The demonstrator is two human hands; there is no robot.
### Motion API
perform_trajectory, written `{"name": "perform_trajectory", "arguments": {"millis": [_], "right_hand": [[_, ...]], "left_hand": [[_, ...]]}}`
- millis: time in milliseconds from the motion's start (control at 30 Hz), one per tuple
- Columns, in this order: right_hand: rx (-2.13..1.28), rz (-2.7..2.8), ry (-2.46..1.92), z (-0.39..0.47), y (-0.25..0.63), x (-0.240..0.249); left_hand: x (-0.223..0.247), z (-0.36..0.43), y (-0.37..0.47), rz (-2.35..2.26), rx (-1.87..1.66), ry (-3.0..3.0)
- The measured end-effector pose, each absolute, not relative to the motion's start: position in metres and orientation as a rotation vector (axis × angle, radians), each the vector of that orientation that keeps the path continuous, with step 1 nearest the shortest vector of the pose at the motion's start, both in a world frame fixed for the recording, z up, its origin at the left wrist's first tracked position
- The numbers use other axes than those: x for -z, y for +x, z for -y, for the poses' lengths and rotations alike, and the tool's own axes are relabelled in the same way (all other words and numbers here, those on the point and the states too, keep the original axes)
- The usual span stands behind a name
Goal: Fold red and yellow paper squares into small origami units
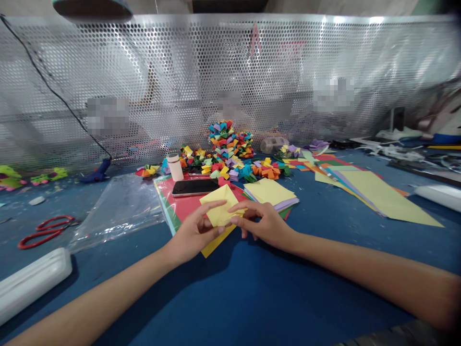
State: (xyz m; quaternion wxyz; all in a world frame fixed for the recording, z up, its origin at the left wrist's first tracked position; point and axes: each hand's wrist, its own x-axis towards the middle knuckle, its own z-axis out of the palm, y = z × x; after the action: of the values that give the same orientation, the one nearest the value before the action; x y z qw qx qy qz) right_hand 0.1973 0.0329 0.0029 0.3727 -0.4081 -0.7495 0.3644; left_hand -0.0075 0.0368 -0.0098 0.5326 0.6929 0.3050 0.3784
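Observation:
A creased, partly folded yellow paper point(219, 204) is held above the front edge of a pile of coloured sheets point(173, 204). My left hand point(194, 233) grips its left and lower side, thumb in front and fingers around the edge. My right hand point(266, 223) pinches the right corner, where small folds show. Under the hands lies a flat yellow sheet point(212, 246). Just behind my right hand sits a stack of pale yellow squares point(270, 192) with other colours beneath.
Behind the hands are a black phone point(196, 187), a white bottle point(175, 168) and many folded paper pieces point(225, 144). Red scissors point(46, 230) and a plastic sheet point(118, 206) lie left. Long paper strips point(385, 194) spread right. A perforated metal panel point(201, 62) stands behind.

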Motion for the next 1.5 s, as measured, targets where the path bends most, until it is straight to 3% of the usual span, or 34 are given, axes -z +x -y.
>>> {"name": "perform_trajectory", "arguments": {"millis": [1500], "right_hand": [[-0.968, 1.970, -0.996, -0.034, 0.198, -0.007]], "left_hand": [[0.007, -0.037, -0.007, -0.673, -0.962, 1.556]]}}
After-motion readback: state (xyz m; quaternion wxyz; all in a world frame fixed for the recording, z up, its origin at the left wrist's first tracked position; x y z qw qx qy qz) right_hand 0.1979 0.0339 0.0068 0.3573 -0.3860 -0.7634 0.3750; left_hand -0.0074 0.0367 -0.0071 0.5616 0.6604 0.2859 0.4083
